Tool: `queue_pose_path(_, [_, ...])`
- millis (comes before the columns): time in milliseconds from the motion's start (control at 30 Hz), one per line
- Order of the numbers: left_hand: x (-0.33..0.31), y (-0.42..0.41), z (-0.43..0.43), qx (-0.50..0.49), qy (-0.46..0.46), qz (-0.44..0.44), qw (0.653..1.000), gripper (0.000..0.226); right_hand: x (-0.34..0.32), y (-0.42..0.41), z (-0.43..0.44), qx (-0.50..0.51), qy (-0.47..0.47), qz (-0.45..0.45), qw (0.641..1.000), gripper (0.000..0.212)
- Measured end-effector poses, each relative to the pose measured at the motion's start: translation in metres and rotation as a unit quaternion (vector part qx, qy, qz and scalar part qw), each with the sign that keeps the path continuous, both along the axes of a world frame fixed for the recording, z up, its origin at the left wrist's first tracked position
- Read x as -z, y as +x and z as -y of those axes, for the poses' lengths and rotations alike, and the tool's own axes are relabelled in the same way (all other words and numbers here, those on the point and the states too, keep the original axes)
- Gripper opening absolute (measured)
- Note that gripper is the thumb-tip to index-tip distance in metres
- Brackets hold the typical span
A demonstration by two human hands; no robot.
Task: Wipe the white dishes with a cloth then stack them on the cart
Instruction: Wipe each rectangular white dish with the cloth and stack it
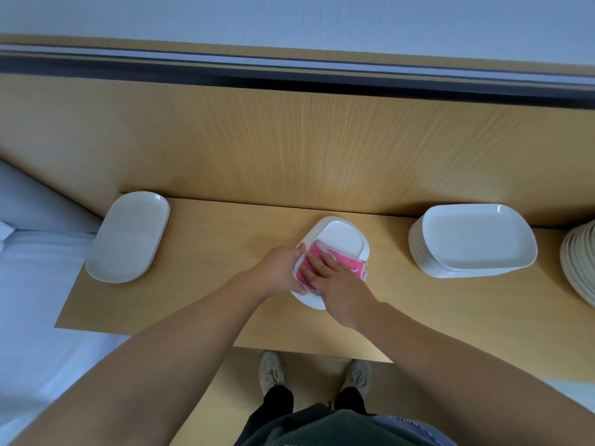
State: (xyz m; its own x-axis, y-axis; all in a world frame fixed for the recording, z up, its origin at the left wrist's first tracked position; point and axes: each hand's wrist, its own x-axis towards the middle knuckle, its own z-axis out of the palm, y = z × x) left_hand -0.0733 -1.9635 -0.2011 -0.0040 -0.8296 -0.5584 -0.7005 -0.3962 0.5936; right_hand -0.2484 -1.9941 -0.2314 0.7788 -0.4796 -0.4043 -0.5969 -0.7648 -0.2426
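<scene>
Right hand (pixel 341 284): fingers flat, pressing pink folded cloth (pixel 352 263).
Left hand (pixel 283 268): gripping left rim of white oval ceramic dish (pixel 341 233), mid wooden tabletop (pixel 225 252).
Dish axis: near to far.
Stacking: probably leftward, gripping hand nearer.

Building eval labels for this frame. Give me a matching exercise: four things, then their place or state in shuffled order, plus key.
Things:
1. pink cloth
2. oval dish
3. tall dish stack
4. left hand

Places or states:
A. grips the rim of the middle dish
B. at the left end of the tabletop
C. pressed flat under the right hand
D. to the right of the middle dish

Pairs: 1-C, 2-B, 3-D, 4-A.
</scene>
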Motion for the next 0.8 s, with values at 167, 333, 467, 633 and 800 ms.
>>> queue_pose_path(167, [0.002,-0.001,-0.003,0.025,-0.005,0.026,0.999,0.109,-0.004,-0.002,0.026,0.006,-0.017,-0.008,1.000,0.063])
queue_pose_path(333, [0.002,-0.003,-0.005,-0.016,-0.003,0.003,1.000,0.108,-0.005,-0.007,0.057,0.065,-0.020,-0.003,0.998,0.055])
queue_pose_path(467, [-0.001,-0.004,-0.005,-0.037,-0.007,-0.010,0.999,0.107,0.002,-0.013,0.084,0.099,-0.009,0.013,0.995,0.050])
queue_pose_path(633, [-0.003,-0.004,-0.001,-0.042,-0.004,-0.003,0.999,0.108,0.007,-0.018,0.080,0.149,0.002,0.027,0.989,0.050])
queue_pose_path(800, [-0.001,-0.007,-0.005,-0.052,0.012,0.011,0.999,0.108,0.010,-0.038,0.063,0.168,0.023,0.033,0.985,0.062])
